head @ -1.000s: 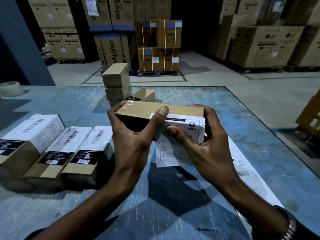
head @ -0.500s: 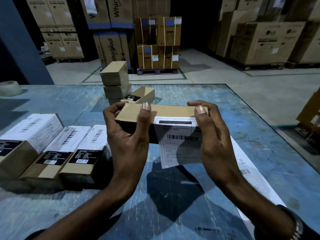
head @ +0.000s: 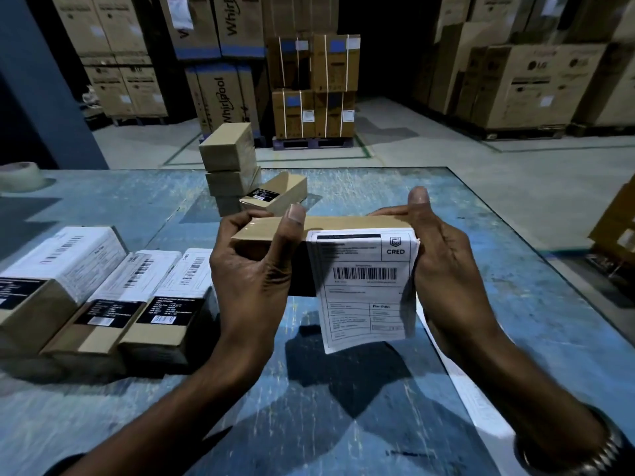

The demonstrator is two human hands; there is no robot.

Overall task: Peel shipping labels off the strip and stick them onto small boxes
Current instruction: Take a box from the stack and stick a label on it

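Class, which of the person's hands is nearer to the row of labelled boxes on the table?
Left. The left hand is just beside the labelled boxes; the right hand is across the held box.

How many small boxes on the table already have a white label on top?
3, side by side at the left: the left box, the middle box, the right box. The stack behind may hide more.

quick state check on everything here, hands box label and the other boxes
left hand: grips the held box's left end
right hand: holds the box's right end and the label's edge
held box: lifted above the table
label: top stuck to the box, lower part hanging free
three boxes at left: labelled, lying side by side
stacked boxes: no white label visible
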